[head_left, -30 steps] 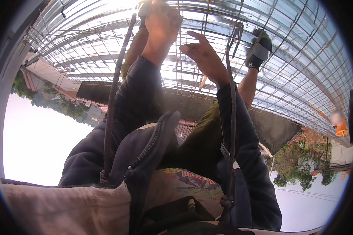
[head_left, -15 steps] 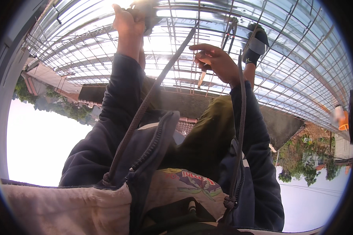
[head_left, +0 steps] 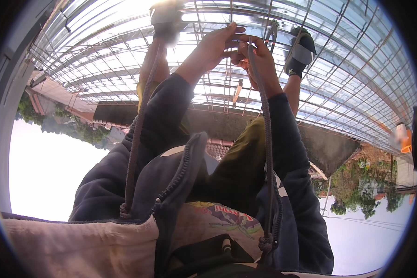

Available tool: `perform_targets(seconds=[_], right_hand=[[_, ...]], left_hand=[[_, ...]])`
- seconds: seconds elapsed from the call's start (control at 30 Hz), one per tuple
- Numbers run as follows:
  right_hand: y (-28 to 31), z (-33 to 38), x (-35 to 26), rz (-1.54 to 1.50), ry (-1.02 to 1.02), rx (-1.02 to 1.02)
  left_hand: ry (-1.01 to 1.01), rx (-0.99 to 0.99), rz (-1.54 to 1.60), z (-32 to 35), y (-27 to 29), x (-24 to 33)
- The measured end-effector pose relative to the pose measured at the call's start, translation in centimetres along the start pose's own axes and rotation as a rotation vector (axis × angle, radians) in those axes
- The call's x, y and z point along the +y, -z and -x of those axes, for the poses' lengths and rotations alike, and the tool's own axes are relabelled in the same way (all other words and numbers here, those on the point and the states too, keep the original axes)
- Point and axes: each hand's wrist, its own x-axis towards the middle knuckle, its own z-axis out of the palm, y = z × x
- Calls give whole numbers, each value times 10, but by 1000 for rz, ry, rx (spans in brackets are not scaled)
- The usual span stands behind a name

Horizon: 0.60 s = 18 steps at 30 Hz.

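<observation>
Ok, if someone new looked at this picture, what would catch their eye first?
Probably the big grid of steel bars filling the upper part of the view, bright with glare. At top centre the left hand and right hand meet on the bars, close together. Two dark hoodie cords run from the chest towards the hands.

We reach both arms forward, our left hand and right hand touching, fingers curled together.
</observation>
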Motion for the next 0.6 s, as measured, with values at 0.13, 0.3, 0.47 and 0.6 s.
perform_targets(seconds=[0.13, 0.3, 0.47, 0.6], right_hand=[[-10, 3, -1, -3, 56, -63], [-13, -1, 9, -13, 146, 35], [-17, -1, 12, 2, 206, 27], [-14, -2, 7, -21, 287, 76]], left_hand=[[-117, 45, 77, 8, -19, 6], [-229, 103, 223, 0, -5, 12], [-343, 71, 188, 2, 1, 13], [-291, 52, -4, 3, 2, 20]])
